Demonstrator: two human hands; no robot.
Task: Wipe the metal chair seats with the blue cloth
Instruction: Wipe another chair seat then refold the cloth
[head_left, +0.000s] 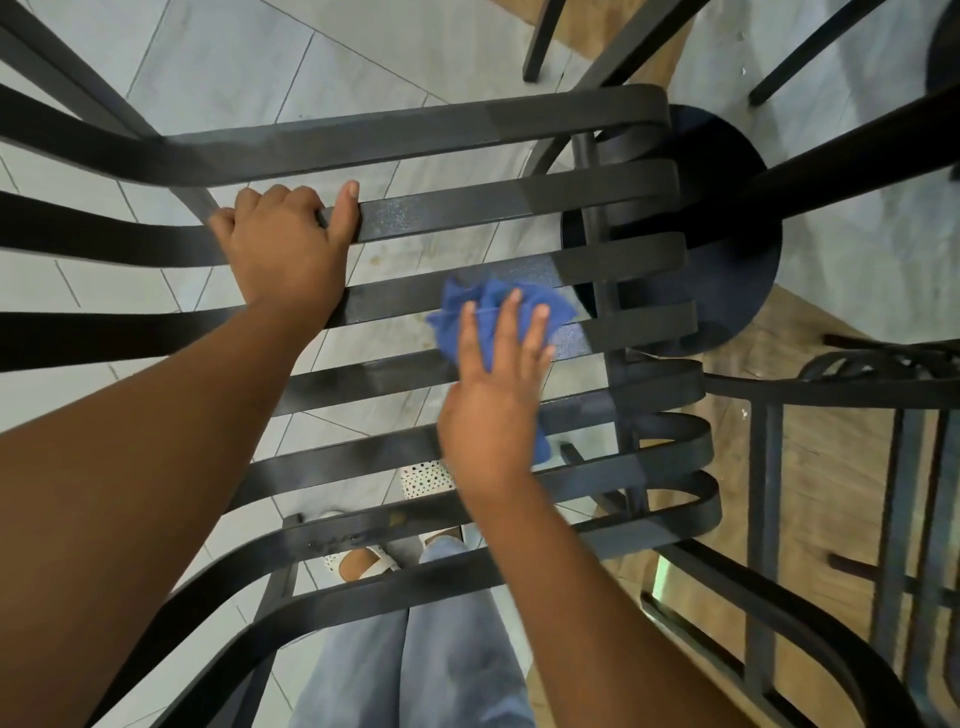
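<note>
The right hand (493, 410) lies flat, fingers (506, 325) straight and slightly spread, pressing the cloth (498, 306) onto a middle slat of the seat (597, 260). The cloth bunches out past the fingertips and under the palm; it looks soft and light, best steered by palm pressure. The left hand (283, 249) curls round a farther slat, thumb over the top, bracing the rigid, heavy-looking chair.

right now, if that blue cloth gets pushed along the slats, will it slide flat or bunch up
The blue cloth already lies crumpled under the right hand, so it is probably floppy and would bunch. It may also sag into gaps between the seat slats; straight fingers pressing it probably help.
</note>
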